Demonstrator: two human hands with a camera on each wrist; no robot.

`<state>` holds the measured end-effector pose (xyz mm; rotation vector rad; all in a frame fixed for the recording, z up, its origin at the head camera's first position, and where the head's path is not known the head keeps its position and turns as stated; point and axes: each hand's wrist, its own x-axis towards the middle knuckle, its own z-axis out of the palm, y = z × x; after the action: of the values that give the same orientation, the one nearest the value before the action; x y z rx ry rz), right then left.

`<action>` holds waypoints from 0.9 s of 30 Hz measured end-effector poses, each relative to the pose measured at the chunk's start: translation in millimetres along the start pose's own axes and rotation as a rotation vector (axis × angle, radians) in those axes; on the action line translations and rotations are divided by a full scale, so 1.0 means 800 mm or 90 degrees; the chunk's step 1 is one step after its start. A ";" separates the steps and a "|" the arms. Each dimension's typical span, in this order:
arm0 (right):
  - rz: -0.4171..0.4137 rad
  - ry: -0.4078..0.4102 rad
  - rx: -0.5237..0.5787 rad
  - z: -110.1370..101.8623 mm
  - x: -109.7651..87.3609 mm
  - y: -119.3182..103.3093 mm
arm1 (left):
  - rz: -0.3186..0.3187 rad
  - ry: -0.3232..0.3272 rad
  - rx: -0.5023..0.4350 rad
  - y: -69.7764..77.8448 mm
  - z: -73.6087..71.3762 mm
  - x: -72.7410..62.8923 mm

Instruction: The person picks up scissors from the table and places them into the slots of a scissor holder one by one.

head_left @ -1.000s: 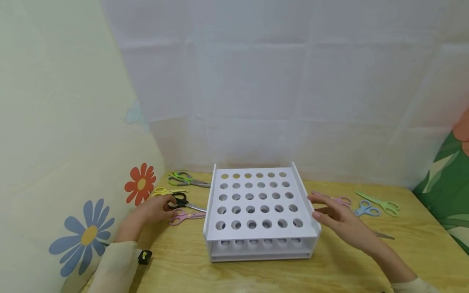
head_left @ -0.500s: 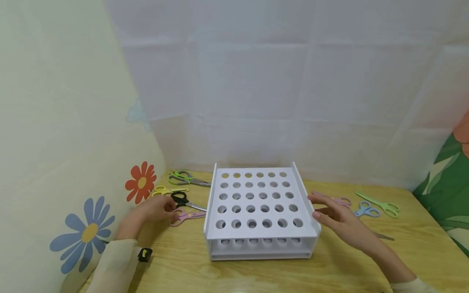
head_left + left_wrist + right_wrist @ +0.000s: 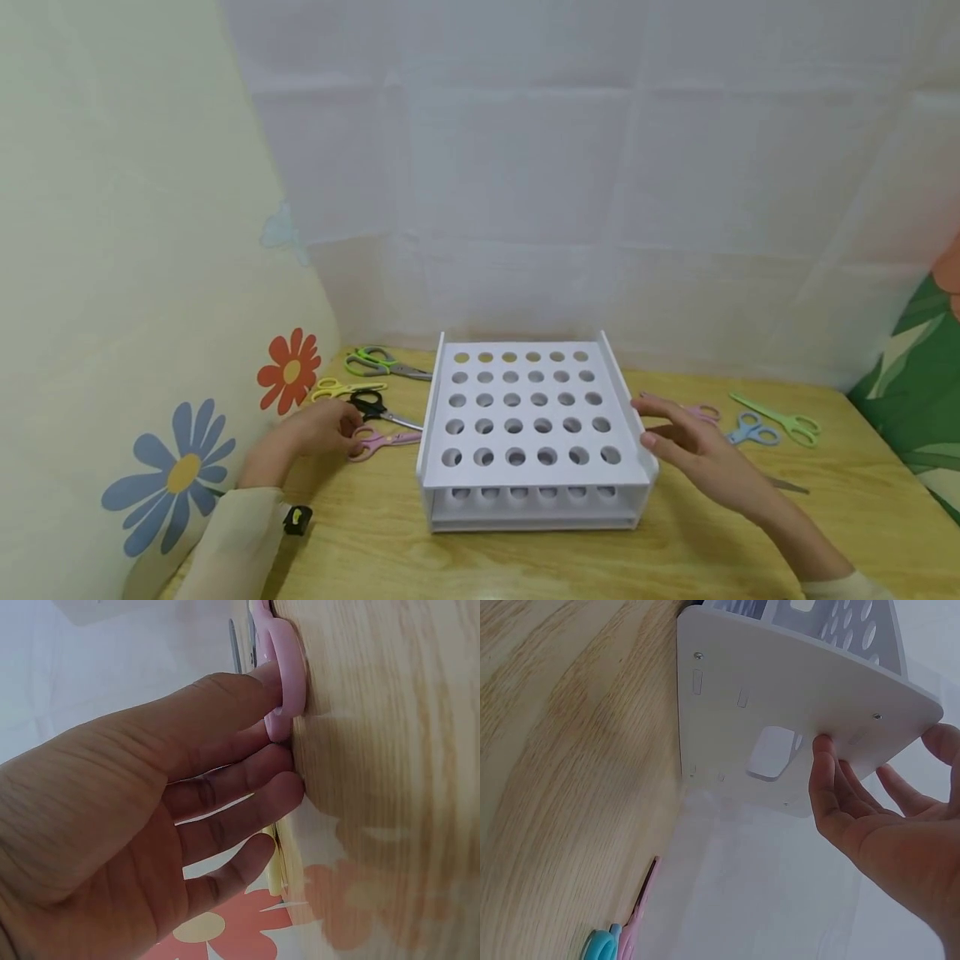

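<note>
A white rack with rows of round holes stands on the table. To its left, my left hand pinches a handle loop of pink scissors between thumb and index finger; the scissors lie on the wood. In the left wrist view the thumb tip sits partly behind the pink loop, the other fingers loosely bent. Black scissors lie just beyond. My right hand rests its fingertips on the rack's right side panel, the thumb near the panel's edge in the right wrist view.
Yellow scissors and green-grey scissors lie further back left. Right of the rack are light-green scissors, blue scissors and more pink scissors. A white sheet hangs behind; a flowered panel borders the left.
My left hand's fingertips have shifted slightly from beside the black scissors toward the pink scissors' handle. The right hand and the rack have stayed in place.
</note>
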<state>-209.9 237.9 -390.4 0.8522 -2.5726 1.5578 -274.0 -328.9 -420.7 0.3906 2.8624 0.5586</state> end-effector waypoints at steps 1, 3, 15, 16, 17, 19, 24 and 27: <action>-0.001 0.003 -0.001 0.000 0.001 0.000 | -0.005 -0.001 -0.001 0.001 0.000 0.000; -0.010 0.004 -0.010 -0.001 0.002 -0.001 | -0.015 -0.003 0.001 0.003 -0.001 0.000; -0.005 -0.002 0.003 0.001 0.005 -0.005 | -0.005 0.004 -0.033 0.004 -0.001 -0.004; -0.002 -0.001 0.001 0.001 0.004 -0.006 | -0.001 0.003 -0.042 0.004 -0.001 -0.003; 0.000 0.001 0.000 0.001 0.004 -0.006 | 0.007 0.002 -0.051 0.005 -0.002 -0.003; 0.004 0.003 -0.002 0.002 0.002 -0.005 | 0.016 0.000 -0.068 0.006 -0.003 -0.003; 0.007 0.004 0.005 0.003 -0.002 -0.005 | 0.031 -0.005 -0.090 0.007 -0.004 -0.004; 0.010 0.003 0.010 0.003 -0.003 -0.005 | 0.054 0.008 -0.094 0.005 -0.006 -0.005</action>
<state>-205.1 235.5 -389.2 0.8308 -2.5733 1.5830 -270.6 -328.0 -414.1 0.4865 2.8031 0.7844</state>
